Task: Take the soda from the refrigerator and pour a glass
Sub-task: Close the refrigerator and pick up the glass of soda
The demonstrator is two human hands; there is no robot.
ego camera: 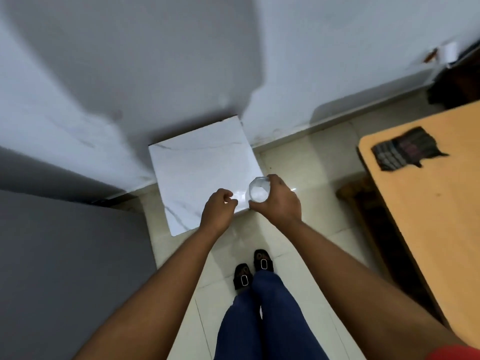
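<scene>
My right hand [279, 201] grips a clear empty glass [257, 190] from the side, holding it upright over the near right corner of a small white marble-topped stand [197, 167]. My left hand [219, 211] hovers just left of the glass with its fingers curled and nothing in it. A grey refrigerator [65, 255] fills the lower left, its door closed. No soda is in sight.
A wooden table [428, 216] stands at the right with a dark folded cloth [405, 149] on it. Pale walls meet behind the stand. My legs and dark sandals [253, 271] are on the tiled floor below.
</scene>
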